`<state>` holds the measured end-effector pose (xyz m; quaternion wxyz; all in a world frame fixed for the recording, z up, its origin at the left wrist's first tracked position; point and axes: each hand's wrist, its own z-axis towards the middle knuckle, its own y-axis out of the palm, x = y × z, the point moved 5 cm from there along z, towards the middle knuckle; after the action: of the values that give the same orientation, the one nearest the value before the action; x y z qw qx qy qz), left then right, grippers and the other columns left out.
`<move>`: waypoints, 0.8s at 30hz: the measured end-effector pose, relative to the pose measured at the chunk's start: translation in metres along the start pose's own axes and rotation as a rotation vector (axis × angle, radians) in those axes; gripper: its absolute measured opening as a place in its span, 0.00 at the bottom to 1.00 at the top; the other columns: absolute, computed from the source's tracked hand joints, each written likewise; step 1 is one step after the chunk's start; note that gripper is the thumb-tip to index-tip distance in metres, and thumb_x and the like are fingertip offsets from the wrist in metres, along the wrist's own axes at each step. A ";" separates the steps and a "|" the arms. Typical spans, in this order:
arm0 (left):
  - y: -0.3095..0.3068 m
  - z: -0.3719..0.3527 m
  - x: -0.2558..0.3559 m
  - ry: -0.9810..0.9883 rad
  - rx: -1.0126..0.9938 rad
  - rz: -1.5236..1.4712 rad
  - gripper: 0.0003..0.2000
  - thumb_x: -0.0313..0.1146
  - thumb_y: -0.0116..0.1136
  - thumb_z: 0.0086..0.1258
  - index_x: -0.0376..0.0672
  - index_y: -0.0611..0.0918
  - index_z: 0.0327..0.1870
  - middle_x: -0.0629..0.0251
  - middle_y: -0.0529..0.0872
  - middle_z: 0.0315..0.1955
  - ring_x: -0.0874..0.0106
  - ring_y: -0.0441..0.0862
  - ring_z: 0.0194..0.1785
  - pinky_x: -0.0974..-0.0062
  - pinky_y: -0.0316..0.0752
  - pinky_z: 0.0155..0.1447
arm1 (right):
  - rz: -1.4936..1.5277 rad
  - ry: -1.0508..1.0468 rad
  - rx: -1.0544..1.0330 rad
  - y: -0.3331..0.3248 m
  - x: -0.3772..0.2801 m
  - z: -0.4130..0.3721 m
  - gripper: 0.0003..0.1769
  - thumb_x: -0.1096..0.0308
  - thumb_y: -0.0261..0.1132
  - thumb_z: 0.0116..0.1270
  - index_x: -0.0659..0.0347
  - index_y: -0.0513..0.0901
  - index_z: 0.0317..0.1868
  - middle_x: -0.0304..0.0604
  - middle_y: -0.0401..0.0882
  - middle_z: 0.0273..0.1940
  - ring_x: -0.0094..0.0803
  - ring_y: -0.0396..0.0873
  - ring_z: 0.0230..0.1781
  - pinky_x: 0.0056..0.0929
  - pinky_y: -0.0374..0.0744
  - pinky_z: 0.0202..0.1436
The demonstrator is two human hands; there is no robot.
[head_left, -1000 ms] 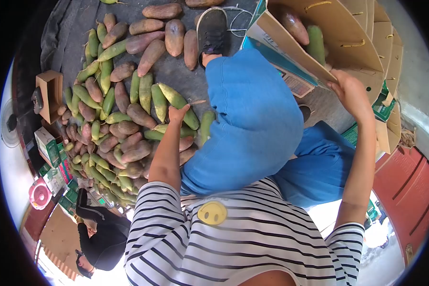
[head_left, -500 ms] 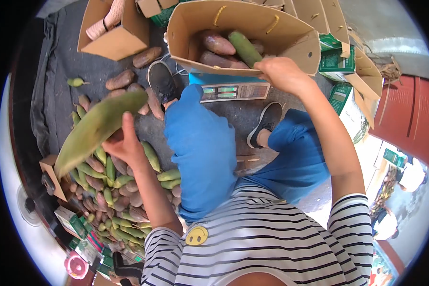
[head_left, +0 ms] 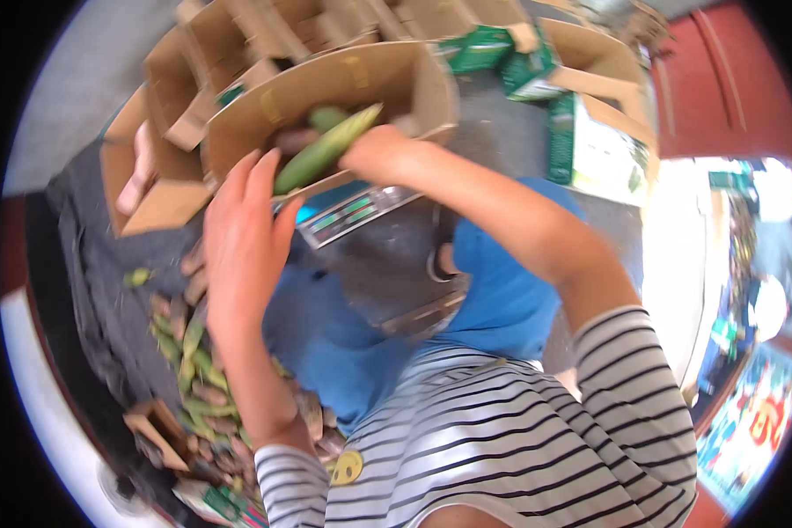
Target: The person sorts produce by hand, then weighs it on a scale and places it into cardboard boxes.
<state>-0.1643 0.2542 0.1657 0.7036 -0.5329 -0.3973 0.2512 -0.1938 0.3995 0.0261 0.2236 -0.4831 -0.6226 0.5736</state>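
A green ear of corn in its husk (head_left: 327, 150) lies slanted across the mouth of a cardboard box (head_left: 422, 92). My right hand (head_left: 380, 154) reaches over the box's front edge with curled fingers against the corn's right side; the fingertips are partly hidden. To the left, my left hand (head_left: 245, 233) is open, fingers stretched toward the box's front wall, holding nothing. Behind the corn, another green ear (head_left: 328, 118) and a brownish-purple tuber (head_left: 296, 141) lie inside the box. Under the box stands a scale with a lit display (head_left: 354, 211).
More open cardboard boxes (head_left: 277, 35) stand behind and at the left, one holding a pink netted bundle (head_left: 138, 172). Green-and-white cartons (head_left: 603, 150) are at the right. A pile of corn and tubers (head_left: 198, 370) covers the dark ground cloth at lower left.
My left hand has moved from the lower left to the box and has let go of the large ear it held. A large ear now lies in the box. The view has shifted.
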 end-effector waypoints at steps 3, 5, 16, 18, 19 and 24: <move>-0.021 -0.003 0.063 0.107 -0.024 0.036 0.21 0.30 0.59 0.64 0.38 0.73 0.59 0.51 0.75 0.56 0.51 0.73 0.57 0.60 0.70 0.58 | -0.048 0.044 -0.202 0.009 0.001 0.006 0.12 0.69 0.57 0.58 0.58 0.87 0.38 0.49 0.85 0.40 0.43 0.83 0.44 0.42 0.81 0.43; -0.019 -0.001 0.088 0.151 -0.057 0.058 0.21 0.31 0.58 0.65 0.39 0.73 0.59 0.51 0.75 0.56 0.52 0.74 0.57 0.60 0.70 0.57 | -0.024 0.020 -0.149 0.019 0.000 0.009 0.13 0.69 0.57 0.59 0.58 0.87 0.39 0.48 0.85 0.40 0.42 0.83 0.44 0.41 0.81 0.42; 0.068 -0.011 0.047 0.076 -0.220 0.373 0.28 0.34 0.65 0.59 0.37 0.71 0.61 0.50 0.69 0.62 0.56 0.71 0.62 0.60 0.68 0.61 | 0.162 0.192 0.280 -0.143 0.034 -0.101 0.17 0.55 0.57 0.64 0.59 0.84 0.40 0.51 0.83 0.36 0.46 0.81 0.40 0.42 0.78 0.44; 0.069 -0.011 0.050 0.080 -0.216 0.336 0.29 0.34 0.65 0.58 0.38 0.71 0.61 0.50 0.68 0.63 0.55 0.70 0.62 0.60 0.67 0.62 | 0.193 0.280 0.570 -0.153 0.081 -0.154 0.18 0.53 0.55 0.68 0.58 0.83 0.38 0.52 0.81 0.32 0.48 0.80 0.37 0.43 0.77 0.42; 0.069 -0.010 0.053 0.094 -0.220 0.316 0.28 0.34 0.65 0.59 0.38 0.70 0.61 0.49 0.68 0.62 0.54 0.70 0.62 0.60 0.67 0.62 | 0.178 0.340 0.702 -0.147 0.110 -0.179 0.18 0.53 0.55 0.69 0.58 0.83 0.38 0.52 0.81 0.31 0.48 0.80 0.36 0.43 0.76 0.41; 0.073 -0.012 0.056 0.091 -0.309 0.254 0.28 0.34 0.63 0.60 0.39 0.69 0.62 0.48 0.70 0.61 0.52 0.70 0.61 0.59 0.66 0.62 | 0.156 1.131 0.341 0.031 0.267 -0.287 0.17 0.59 0.53 0.66 0.63 0.81 0.43 0.58 0.82 0.42 0.52 0.81 0.43 0.45 0.77 0.49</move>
<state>-0.1183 0.3139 0.1110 0.5934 -0.6911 -0.3284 0.2496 -0.0599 0.7675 -0.0066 0.5524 -0.7150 -0.2686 0.3338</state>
